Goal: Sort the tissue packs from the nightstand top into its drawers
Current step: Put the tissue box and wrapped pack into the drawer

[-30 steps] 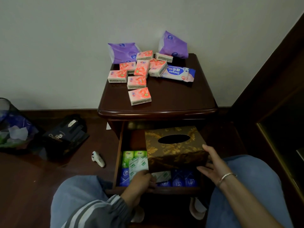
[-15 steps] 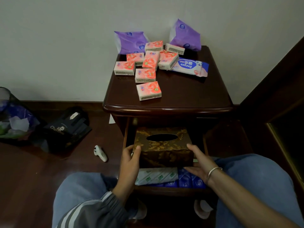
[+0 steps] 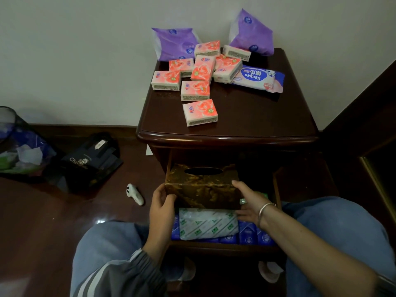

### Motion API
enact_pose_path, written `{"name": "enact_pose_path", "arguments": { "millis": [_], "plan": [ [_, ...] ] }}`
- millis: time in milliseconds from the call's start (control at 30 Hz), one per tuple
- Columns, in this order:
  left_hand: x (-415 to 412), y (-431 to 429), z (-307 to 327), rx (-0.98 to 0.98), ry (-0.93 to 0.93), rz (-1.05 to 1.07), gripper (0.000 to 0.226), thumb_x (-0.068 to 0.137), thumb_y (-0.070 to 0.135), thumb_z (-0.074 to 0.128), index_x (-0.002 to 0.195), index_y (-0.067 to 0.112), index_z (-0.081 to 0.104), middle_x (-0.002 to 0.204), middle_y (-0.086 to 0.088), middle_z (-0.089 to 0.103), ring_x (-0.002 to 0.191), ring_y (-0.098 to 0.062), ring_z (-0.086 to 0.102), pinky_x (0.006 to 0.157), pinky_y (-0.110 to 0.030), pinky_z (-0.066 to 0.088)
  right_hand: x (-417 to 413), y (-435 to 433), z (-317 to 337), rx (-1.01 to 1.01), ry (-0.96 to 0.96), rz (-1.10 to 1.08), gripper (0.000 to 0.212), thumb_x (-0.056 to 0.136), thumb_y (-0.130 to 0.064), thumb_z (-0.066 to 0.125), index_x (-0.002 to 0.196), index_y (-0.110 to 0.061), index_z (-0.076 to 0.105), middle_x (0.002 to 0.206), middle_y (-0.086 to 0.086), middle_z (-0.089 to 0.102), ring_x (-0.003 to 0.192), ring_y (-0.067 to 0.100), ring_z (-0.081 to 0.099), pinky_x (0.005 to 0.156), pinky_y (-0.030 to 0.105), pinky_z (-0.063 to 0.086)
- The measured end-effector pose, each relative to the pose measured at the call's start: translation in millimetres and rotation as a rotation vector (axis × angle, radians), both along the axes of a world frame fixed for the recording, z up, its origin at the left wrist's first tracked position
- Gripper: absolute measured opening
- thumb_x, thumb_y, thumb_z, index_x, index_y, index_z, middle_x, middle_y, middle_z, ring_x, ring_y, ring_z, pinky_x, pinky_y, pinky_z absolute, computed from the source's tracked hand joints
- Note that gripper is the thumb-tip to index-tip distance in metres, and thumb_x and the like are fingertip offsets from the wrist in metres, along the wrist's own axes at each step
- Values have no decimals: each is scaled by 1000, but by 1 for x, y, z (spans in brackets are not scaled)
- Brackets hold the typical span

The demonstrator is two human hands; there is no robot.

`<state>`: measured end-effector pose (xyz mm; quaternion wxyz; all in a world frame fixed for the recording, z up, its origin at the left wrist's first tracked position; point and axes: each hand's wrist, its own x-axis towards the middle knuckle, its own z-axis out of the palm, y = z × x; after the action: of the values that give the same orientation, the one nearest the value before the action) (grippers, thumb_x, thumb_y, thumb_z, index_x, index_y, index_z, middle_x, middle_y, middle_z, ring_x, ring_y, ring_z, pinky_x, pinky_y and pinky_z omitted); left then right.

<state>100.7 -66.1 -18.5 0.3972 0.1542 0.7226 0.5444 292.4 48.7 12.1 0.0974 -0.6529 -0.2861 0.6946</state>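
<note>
While the nightstand [image 3: 227, 136] has its near drawer [image 3: 214, 246] open, gold tissue box [image 3: 201, 189] sits above it, long axis left-right; left hand [image 3: 161, 207], right hand [image 3: 248, 202], fingers clamped on its ends. Pink tissue packs [image 3: 200, 112]: nightstand top, far, midway between hands.

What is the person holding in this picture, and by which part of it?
The gold tissue box: the left hand grips its left end, the right hand its right end.
</note>
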Motion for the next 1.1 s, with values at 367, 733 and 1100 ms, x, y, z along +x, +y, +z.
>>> {"name": "enact_pose_path", "arguments": {
  "millis": [367, 733, 1100],
  "plan": [
    [-6, 17, -18, -4, 70, -188, 68, 85, 0, 48, 142, 32, 31, 127, 15, 47, 86, 29, 50, 66, -9, 44, -10, 22, -3, 91, -85, 102, 27, 88, -35, 60, 106, -15, 58, 93, -2, 60, 85, 16, 58, 64, 26, 44],
    [-20, 37, -26, -12, 62, -274, 86, 82, -10, 45, 150, 34, 18, 139, 12, 41, 94, 19, 55, 79, -26, 52, -13, 33, -13, 286, -116, 278, 9, 85, -16, 60, 91, -21, 64, 92, -3, 66, 82, 7, 57, 60, 22, 38],
    [-26, 44, -28, -217, 208, -293, 72, 83, -7, 44, 149, 15, 27, 129, -6, 39, 103, -16, 48, 94, -38, 46, -8, 45, -19, 336, -110, 319, 16, 87, -16, 58, 98, -27, 53, 91, -8, 58, 81, 6, 54, 65, 22, 41]
  ]
}}
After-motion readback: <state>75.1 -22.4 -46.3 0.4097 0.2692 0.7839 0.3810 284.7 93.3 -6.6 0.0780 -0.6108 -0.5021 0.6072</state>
